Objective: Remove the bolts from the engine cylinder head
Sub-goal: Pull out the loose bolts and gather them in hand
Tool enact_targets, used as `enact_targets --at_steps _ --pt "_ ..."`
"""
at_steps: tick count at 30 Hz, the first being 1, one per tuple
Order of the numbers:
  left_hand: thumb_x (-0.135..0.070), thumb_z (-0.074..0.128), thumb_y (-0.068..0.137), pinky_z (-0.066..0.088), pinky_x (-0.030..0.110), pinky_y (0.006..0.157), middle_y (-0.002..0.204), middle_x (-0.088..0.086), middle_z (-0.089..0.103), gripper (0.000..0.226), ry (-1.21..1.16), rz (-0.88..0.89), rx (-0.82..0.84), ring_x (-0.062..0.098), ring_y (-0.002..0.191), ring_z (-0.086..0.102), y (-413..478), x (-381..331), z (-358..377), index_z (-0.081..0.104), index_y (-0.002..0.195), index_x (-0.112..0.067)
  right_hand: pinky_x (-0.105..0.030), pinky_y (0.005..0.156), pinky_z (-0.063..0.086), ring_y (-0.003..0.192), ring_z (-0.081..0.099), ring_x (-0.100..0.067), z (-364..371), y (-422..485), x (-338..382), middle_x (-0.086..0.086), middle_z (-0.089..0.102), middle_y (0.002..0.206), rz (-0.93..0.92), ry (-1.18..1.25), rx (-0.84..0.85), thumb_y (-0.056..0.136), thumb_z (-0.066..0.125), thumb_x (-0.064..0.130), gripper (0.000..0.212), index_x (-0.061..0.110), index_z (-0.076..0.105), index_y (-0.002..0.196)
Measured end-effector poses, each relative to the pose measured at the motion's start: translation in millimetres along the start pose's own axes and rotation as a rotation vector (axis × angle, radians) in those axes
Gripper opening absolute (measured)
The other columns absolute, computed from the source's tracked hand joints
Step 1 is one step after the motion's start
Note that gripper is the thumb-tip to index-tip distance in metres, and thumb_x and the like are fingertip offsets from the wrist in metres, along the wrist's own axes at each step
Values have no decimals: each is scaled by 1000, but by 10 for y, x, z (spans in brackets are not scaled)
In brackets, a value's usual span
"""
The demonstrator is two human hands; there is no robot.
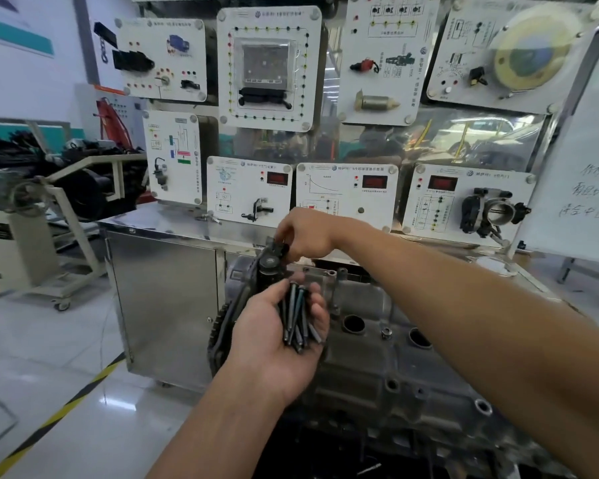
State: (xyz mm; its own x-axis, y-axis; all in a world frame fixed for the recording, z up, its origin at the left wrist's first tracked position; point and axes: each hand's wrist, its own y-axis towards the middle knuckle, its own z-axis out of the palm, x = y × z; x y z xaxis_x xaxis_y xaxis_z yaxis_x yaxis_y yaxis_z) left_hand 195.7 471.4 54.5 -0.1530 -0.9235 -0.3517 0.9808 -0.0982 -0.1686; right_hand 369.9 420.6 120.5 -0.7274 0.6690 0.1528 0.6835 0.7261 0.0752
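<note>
A workshop training room, its back filled with white teaching panels [268, 67] mounted on a frame. In front of them, low in the view, sits the grey engine cylinder head [370, 344], its top showing round dark bores and empty bolt holes. A bundle of long dark bolts [296, 316] lies out of the head, lengthwise across the palm of the left hand [274, 340], which is cupped palm-up just above the head's far left end, fingers curled loosely round the bolts. The right hand [305, 233] reaches past it to a black fitting [272, 257] at that same end, its fingertips bunched and pinching a small dark part [284, 248] at the top — whether that is a bolt cannot be told. Behind the head stands a steel cabinet [163, 299]. A whiteboard [578, 160] with handwriting leans at the right, and yellow-black tape [66, 406] crosses the glossy floor at the left.
</note>
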Motion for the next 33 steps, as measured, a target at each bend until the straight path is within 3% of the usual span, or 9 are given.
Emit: enact_targets --at_steps 5,10,13,16,20,26,28,30,33 --pt "-22 46 99 49 18 41 71 11 61 21 -5 -12 -15 16 51 57 -16 -42 -80 60 89 -11 -34 76 56 76 66 -21 83 -21 -18 -7 75 84 -112 -72 -186 75 77 7 16 8 76 91" --pt "-22 47 100 50 19 42 73 12 63 20 19 -18 -24 17 52 59 -16 -30 -60 62 91 -11 -24 87 55 85 67 -12 -178 -191 -41 -8 75 100 -150 59 -333 84 75 6 22 3 74 105" --pt "-23 46 100 53 22 44 77 13 65 22 27 6 -37 21 56 64 -26 -68 -92 63 93 -9 -27 81 60 78 72 -16 -586 -423 9 -5 76 92 -118 281 -416 85 76 11 20 4 74 104" --pt "-29 45 102 57 25 49 80 15 67 31 12 26 -32 24 65 68 -35 -101 -89 65 93 -7 -25 69 61 73 73 -15 -775 -756 180 -4 78 82 -219 541 -182 83 78 13 11 11 77 94" --pt "-28 45 101 58 22 53 80 12 67 33 38 -15 35 20 70 65 -52 -53 -43 68 101 -4 -25 78 59 77 72 -5 -438 -1027 470 6 78 87 -265 170 143 85 77 21 15 13 79 98" --pt "-29 46 101 48 16 39 75 7 61 30 29 -86 41 10 48 55 -89 -35 -89 65 88 -9 -20 61 49 64 63 -8 -329 -1372 224 4 73 77 -148 95 -228 84 76 37 23 16 78 92" --pt "-29 45 101 48 16 39 75 7 62 30 28 -77 36 10 47 55 -101 -42 -86 64 87 -10 -21 70 54 68 64 -3 -341 -1539 35 8 73 81 -18 -17 -65 84 76 36 18 19 77 89" --pt "-29 46 101 48 16 40 75 7 62 30 32 -75 50 10 47 55 -110 -27 -63 64 86 -10 -34 79 58 76 67 -7 -203 -1664 -80 8 74 85 100 -186 145 85 72 37 21 18 76 92" --pt "-28 46 101 48 15 40 75 7 62 30 38 -81 66 9 48 55 -118 19 -9 65 86 -10 -40 78 58 79 69 -17 -12 -1742 -115 0 75 84 164 -230 221 90 66 35 22 14 75 88"
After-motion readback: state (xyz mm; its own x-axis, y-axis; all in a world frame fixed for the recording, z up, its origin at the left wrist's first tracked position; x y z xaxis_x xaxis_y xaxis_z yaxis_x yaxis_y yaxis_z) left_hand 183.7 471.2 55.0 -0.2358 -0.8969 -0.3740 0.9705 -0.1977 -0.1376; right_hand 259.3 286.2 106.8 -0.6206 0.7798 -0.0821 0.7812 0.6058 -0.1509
